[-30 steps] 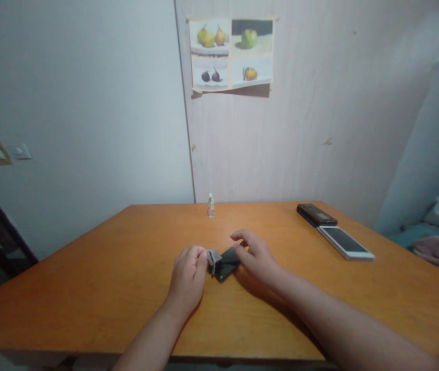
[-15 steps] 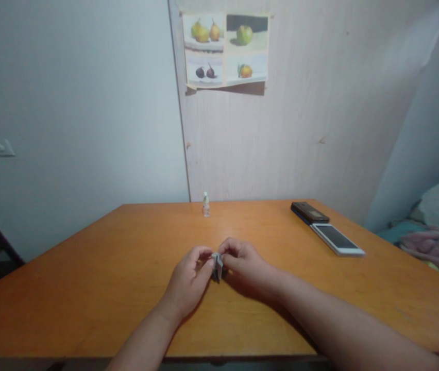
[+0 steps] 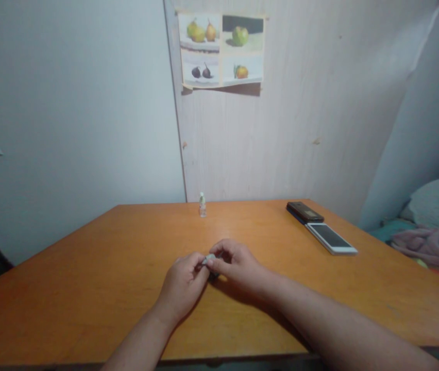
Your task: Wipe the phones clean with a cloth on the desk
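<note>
Working a small, thin grey piece between my fingertips
My left hand point(image 3: 184, 282) and right hand point(image 3: 238, 262), fingers nearly closed, pinch the piece point(image 3: 210, 257) over the orange-brown wooden table point(image 3: 127, 247); continuing calls for steady fingertips.

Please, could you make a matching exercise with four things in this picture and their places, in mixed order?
1. small bottle
2. white device
3. fruit pictures
4. grey item

A. on the wall
B. between left hand and right hand
C. lying flat, right side of the table
D. standing near the table's far edge

Pairs: 1-D; 2-C; 3-A; 4-B
</note>
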A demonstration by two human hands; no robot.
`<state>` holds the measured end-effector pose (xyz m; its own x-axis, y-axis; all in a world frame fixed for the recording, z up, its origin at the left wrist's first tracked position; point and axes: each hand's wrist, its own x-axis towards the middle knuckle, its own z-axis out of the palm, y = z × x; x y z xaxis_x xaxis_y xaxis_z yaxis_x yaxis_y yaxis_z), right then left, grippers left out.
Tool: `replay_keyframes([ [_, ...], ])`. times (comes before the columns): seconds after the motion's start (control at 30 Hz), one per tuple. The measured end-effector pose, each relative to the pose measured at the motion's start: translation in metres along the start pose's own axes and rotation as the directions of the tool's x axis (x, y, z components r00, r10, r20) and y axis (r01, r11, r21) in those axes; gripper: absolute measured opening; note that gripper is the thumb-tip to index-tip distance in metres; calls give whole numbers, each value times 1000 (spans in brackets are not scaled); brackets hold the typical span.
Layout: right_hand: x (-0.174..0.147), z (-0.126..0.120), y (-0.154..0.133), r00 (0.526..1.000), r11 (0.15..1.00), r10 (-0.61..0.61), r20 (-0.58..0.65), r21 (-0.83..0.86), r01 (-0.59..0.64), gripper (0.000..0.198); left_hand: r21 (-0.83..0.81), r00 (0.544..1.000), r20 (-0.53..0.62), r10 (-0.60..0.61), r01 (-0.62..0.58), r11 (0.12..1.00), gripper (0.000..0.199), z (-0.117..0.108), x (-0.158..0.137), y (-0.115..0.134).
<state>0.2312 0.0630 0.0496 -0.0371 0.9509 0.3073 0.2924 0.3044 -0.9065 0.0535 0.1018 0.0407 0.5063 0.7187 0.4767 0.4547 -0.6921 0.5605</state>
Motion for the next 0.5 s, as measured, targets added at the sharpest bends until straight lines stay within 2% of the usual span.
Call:
replay_keyframes([
  [0.13,2,1,7,999,999,39,-17,-36,-40,8,-11,998,60,16,-15,1000,19,2,0,1],
  [0.23,6,-10,14,995,964,45,-91,-258,-67,11,78,1000,28,-4,2,997,20,5,0,-1],
  [0.37,14,-30,22,998,796,13,-66,-603,-50,11,238,998,12,-60,56,970,41,8,0,-6],
  [0.5,16,-37,21,999,651,-1,-40,-758,-29,14,302,994,45,-101,83,950,48,9,-1,-7],
])
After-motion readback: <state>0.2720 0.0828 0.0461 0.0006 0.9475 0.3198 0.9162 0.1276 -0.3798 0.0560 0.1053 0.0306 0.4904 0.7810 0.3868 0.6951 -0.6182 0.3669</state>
